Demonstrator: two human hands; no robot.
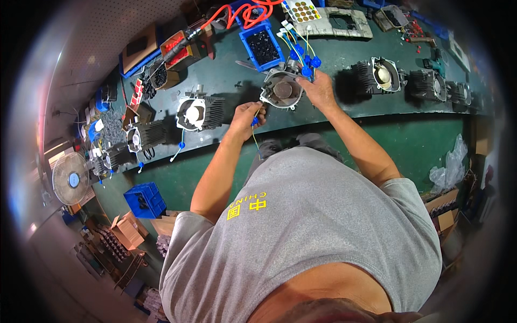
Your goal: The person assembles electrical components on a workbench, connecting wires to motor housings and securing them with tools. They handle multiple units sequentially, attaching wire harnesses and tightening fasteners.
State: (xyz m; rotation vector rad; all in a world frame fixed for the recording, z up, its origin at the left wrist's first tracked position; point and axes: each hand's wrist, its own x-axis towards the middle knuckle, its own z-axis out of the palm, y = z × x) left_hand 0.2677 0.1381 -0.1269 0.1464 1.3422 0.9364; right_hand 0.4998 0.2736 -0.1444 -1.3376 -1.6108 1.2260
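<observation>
In front of me on the bench sits a grey cast-metal housing (283, 92) with its round open face towards me. My left hand (247, 119) is closed at its lower left edge, pinching a thin wire with a blue piece (254, 121); the wire's tail hangs below the fingers. My right hand (320, 90) is closed at the housing's right side, its thumb at the rim. From its fingers fans a bundle of wires with round blue pieces (307, 63) and white plugs. The right fingertips are partly hidden.
Similar finned housings stand left (195, 114) and right (383, 75) along the green bench. Behind is a blue bin (262, 47) of small black parts, with a coiled red air hose (245, 13) nearby. A fan (70, 178) and blue crate (145, 200) are at left.
</observation>
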